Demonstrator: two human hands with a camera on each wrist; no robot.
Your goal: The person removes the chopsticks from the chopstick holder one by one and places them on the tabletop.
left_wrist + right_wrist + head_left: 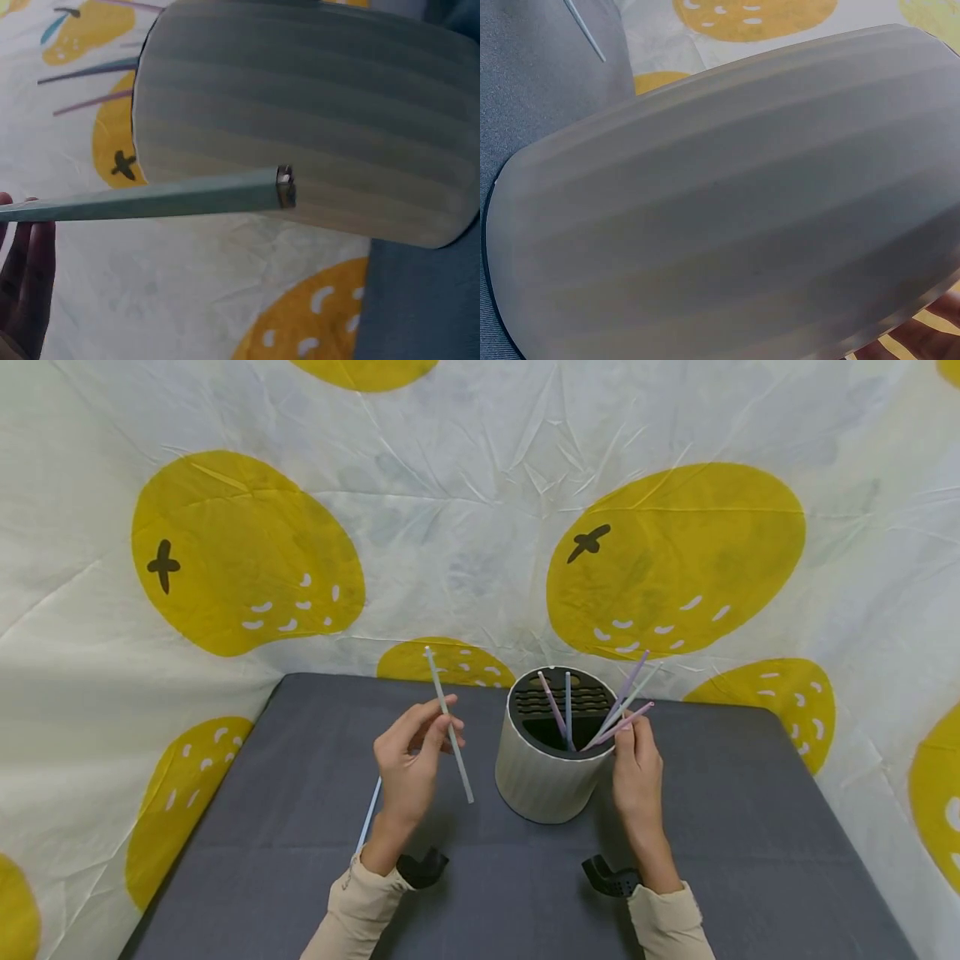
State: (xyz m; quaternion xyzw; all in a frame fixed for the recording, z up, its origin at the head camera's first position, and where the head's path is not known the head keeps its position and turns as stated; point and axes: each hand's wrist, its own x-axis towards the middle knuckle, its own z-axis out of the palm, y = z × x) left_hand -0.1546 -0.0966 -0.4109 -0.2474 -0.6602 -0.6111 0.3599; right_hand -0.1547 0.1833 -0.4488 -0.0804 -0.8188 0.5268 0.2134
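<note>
My left hand (408,764) pinches a pale green straw (450,727) between thumb and fingers, left of a utensil holder. In the left wrist view that straw (187,195) points its near end towards the holder's side. The utensil holder (543,789) is a white ribbed cylinder with a black slotted top, standing upright. Several straws lean in its open front compartment, among them a blue straw (568,702) and a purple straw (634,675). My right hand (637,768) grips the holder at its right rim, close to a pink straw (641,712); its fingertips are partly hidden.
A light blue straw (369,814) lies on the dark grey table (750,827), partly hidden behind my left hand and wrist. At the table's back edge hangs a white cloth (465,552) with yellow fruit shapes. Black wrist cameras (423,868) sit on both wrists.
</note>
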